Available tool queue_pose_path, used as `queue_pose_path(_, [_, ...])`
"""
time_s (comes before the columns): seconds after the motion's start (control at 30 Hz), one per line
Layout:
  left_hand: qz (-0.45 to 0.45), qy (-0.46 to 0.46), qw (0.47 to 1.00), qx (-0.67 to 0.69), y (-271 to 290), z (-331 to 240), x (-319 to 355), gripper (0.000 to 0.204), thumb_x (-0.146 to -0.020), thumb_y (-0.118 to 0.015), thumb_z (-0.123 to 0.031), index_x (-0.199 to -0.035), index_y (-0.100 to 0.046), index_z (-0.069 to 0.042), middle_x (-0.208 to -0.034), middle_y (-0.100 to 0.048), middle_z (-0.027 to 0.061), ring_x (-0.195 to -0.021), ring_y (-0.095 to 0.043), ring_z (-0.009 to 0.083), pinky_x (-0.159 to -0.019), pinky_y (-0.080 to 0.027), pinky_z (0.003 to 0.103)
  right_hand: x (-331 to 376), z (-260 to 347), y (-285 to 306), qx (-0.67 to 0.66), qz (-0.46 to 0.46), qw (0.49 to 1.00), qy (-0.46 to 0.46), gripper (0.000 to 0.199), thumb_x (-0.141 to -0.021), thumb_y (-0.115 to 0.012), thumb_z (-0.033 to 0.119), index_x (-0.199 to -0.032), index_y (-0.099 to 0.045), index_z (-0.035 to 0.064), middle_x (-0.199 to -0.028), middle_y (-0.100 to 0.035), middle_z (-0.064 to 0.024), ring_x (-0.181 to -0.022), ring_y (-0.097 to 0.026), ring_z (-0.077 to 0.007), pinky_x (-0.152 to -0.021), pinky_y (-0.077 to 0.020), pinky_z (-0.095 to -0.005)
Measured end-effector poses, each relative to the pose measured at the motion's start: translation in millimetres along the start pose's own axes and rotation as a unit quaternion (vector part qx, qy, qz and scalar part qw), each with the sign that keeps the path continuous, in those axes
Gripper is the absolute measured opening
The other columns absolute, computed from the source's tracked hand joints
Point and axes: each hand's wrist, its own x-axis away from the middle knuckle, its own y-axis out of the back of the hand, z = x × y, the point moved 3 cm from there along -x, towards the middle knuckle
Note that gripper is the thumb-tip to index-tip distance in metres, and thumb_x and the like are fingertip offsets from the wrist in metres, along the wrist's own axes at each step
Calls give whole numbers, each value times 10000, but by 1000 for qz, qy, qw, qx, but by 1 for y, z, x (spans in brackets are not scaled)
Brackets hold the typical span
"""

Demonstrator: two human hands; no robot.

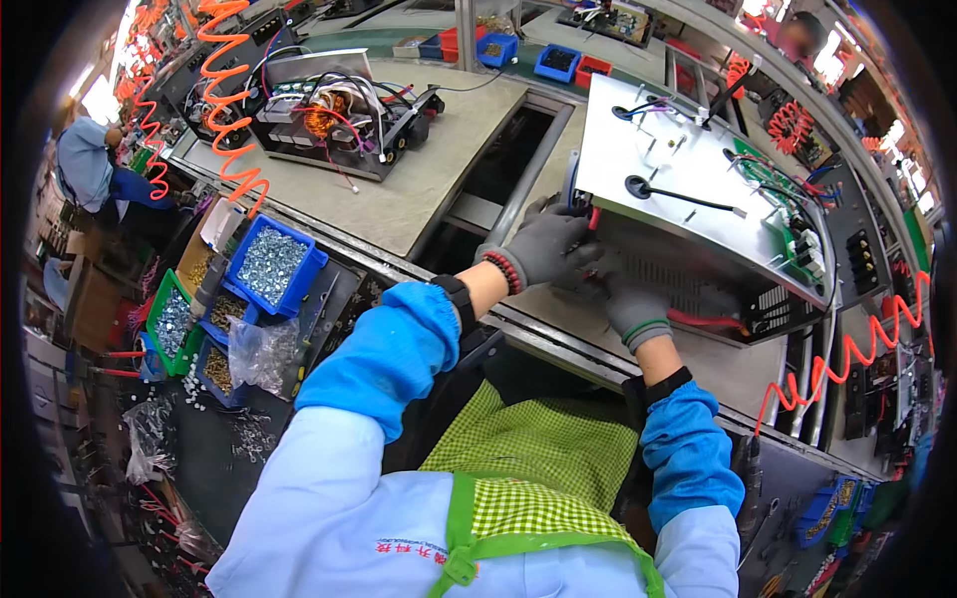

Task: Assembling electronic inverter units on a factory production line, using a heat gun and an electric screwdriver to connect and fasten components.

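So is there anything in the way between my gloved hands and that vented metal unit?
Nothing visible: the left hand and right hand are right at the near left part of the metal unit. A red cable lies just right of the right hand, not between.

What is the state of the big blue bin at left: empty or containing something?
The blue bin contains something: small silvery parts cover its bottom.
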Motion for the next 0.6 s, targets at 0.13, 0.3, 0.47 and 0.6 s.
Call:
queue_pose_path(0.13, [59,47,994,83,-15,13,-6,338,-938,-573,-342,-1121,-669,-74,-1153,-590,224,-1067,-562,379,-945,-454,441,-8,2,2,-2,65,997,-34,454,-912,-502,534,-922,-709,129,-890,-697,-142,-857,-680,-346,-746,-532,-472])
queue_pose_path(0.3, [42,16,991,128,-24,23,-7,335,-941,-556,-319,-1132,-660,-65,-1122,-600,219,-1142,-491,396,-1012,-380,454,-20,-13,-22,31,77,996,34,387,-939,-485,474,-986,-689,149,-912,-699,-134,-863,-682,-335,-743,-538,-467])
queue_pose_path(0.47, [20,29,980,198,-22,22,-8,311,-915,-567,-326,-1069,-648,-68,-1025,-638,189,-1087,-495,419,-1005,-361,468,-34,-17,-35,27,66,990,126,335,-959,-471,397,-996,-686,143,-936,-700,-130,-873,-688,-303,-733,-546,-445])
queue_pose_path(0.6, [36,2,998,47,-40,27,-6,383,-807,-640,-381,-1041,-640,-78,-961,-661,179,-1031,-539,430,-933,-416,504,-36,-26,-44,19,85,985,148,332,-942,-500,388,-1035,-685,129,-1010,-691,-140,-880,-686,-301,-743,-548,-435])
